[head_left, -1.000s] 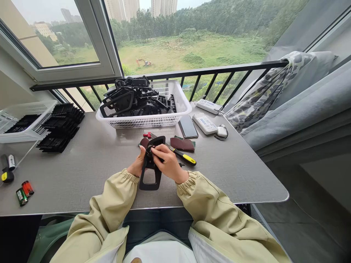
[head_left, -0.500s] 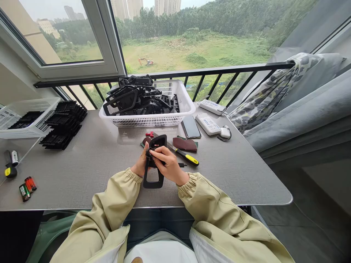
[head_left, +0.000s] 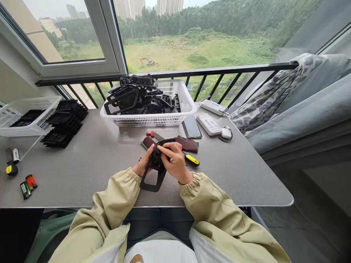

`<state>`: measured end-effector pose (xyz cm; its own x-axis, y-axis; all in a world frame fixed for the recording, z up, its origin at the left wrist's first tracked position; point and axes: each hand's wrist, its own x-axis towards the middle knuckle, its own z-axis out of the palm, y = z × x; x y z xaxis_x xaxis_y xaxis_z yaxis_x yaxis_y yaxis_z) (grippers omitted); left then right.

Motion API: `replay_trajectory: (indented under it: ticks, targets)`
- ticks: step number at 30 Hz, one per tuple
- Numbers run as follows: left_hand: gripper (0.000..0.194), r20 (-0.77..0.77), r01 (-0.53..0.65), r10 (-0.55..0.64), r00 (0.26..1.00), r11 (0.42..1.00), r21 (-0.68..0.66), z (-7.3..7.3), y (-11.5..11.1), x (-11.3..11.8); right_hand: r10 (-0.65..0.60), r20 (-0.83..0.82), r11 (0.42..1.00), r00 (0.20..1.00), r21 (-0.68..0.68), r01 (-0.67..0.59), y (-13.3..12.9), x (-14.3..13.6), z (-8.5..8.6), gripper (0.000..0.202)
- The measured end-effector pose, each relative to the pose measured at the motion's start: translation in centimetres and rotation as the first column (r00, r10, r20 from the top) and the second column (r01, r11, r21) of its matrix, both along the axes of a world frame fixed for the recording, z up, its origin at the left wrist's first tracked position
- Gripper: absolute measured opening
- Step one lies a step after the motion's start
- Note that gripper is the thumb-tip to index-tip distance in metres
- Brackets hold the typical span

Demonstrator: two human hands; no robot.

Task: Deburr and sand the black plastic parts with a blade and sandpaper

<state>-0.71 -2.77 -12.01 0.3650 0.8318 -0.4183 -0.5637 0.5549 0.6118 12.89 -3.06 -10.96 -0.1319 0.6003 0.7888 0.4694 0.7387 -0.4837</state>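
Observation:
A black plastic frame [head_left: 155, 187] with a rectangular opening is held between my hands above the near middle of the table. My left hand [head_left: 143, 163] is closed around its left side. On the upper part, the fingers of my right hand [head_left: 175, 160] are bent against the frame, near its darker middle section. Whether they pinch a small piece there is hidden. Just beyond the frame lie brown sanding sheets [head_left: 188, 144] and a file with a yellow and black handle [head_left: 192, 160], partly covered by my right hand.
At the back stands a white basket [head_left: 148, 120] heaped with black plastic parts. Stacked black parts [head_left: 64, 122] sit beside another white basket [head_left: 45, 126] at left. Batteries [head_left: 26, 190] and a screwdriver [head_left: 11, 168] lie far left. A phone [head_left: 192, 127] and white power banks [head_left: 208, 124] lie right.
The black frame has turned in my hands, its near end swinging left and its far end right. My right hand has shifted slightly right with it.

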Motion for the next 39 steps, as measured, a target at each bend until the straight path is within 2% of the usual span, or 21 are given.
replay_trajectory:
  ticks: [4,8,12,16,21,23,26,28,30,32,35,37,39]
  targets:
    - [0.052,-0.003,-0.028,0.028,1.0,0.998,0.059,-0.9,0.1,0.0,-0.172,-0.004,0.984,0.985,-0.043,0.171,0.8,0.7,-0.1,0.023]
    - [0.048,-0.005,-0.043,0.044,0.999,0.994,0.098,-0.9,0.2,0.0,-0.302,0.019,0.944,0.953,-0.136,0.301,1.3,1.3,-0.3,0.022]
    - [0.044,-0.014,-0.046,0.047,0.999,0.998,0.036,-0.5,0.0,0.4,-0.28,0.168,0.925,0.945,-0.217,0.313,1.3,0.9,-0.9,0.02]
    - [0.046,-0.041,-0.079,0.08,0.996,0.996,0.038,0.0,-0.2,0.7,-0.124,0.247,0.958,0.961,-0.222,0.181,0.7,-0.2,-1.3,0.014]
    - [0.048,-0.033,-0.106,0.107,0.994,0.994,0.028,0.3,-0.2,0.3,0.153,0.326,0.976,0.933,-0.198,-0.091,0.2,-0.4,-0.6,0.013]
    - [0.052,0.001,-0.098,0.098,0.995,0.995,-0.015,0.4,-0.2,-0.2,0.264,0.362,0.96,0.894,-0.185,-0.209,-0.1,-0.3,-0.2,0.013]
    - [0.059,0.082,-0.016,0.022,0.996,0.997,-0.076,0.5,-0.1,-0.8,0.423,0.387,0.906,0.82,-0.193,-0.376,-0.8,-0.4,0.2,0.014]
    - [0.059,0.1,0.016,-0.009,0.995,0.997,-0.072,0.4,0.0,-0.9,0.474,0.364,0.881,0.802,-0.204,-0.427,-1.0,-0.3,0.3,0.013]
    - [0.054,0.08,-0.022,0.024,0.997,0.999,-0.024,0.2,0.1,-0.9,0.381,0.303,0.923,0.874,-0.174,-0.342,-0.7,0.2,0.3,0.011]
    - [0.045,0.046,-0.064,0.063,0.997,0.997,0.029,-0.1,0.2,-0.7,0.169,0.221,0.981,0.961,-0.137,-0.141,-0.1,0.8,0.2,0.011]
    - [0.037,-0.012,-0.044,0.045,0.999,0.997,0.066,-0.4,0.0,-0.3,-0.071,0.17,0.984,0.983,-0.149,0.097,1.0,1.7,-0.3,0.017]
    - [0.035,-0.038,-0.033,0.037,0.999,0.994,0.101,-0.4,-0.2,0.0,-0.116,0.2,0.975,0.973,-0.165,0.15,1.4,1.9,-0.6,0.016]
    - [0.032,-0.045,-0.058,0.064,0.997,0.988,0.14,-0.4,-0.3,0.2,-0.091,0.25,0.974,0.964,-0.179,0.138,1.2,1.5,-0.8,0.016]
